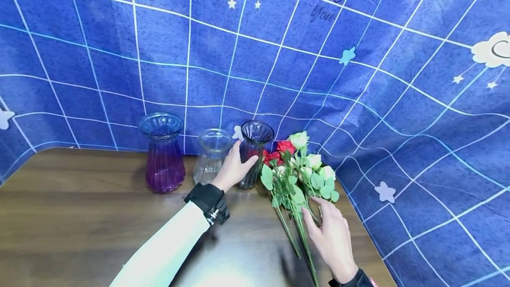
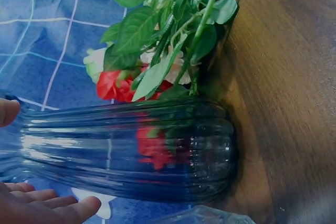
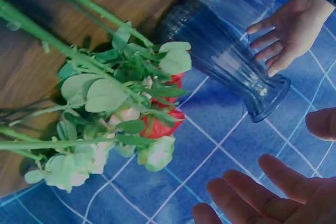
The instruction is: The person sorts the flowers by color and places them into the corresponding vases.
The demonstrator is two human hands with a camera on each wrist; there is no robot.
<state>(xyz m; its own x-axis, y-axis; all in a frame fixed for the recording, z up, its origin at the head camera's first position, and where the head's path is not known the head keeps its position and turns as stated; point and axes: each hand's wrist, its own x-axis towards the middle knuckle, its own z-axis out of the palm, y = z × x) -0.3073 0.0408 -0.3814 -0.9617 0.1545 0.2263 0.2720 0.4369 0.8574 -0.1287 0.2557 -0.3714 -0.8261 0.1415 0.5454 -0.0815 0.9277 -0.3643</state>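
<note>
Dark vase point(image 1: 249, 176) — left hand point(image 1: 233, 168) at its neck, flowers point(image 1: 298, 194) outside

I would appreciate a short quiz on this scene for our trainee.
1. True or false: in the head view, the blue-topped purple fluted glass vase stands left of the clear fluted glass vase.
2. In the left wrist view, which lies between thumb and fingers of the left grip: A) purple; B) clear; C) smoky dark fluted glass vase?
3. Complete: the green-stemmed flowers have red and ____ blooms.
Key: 1 true; 2 C; 3 white.
</note>
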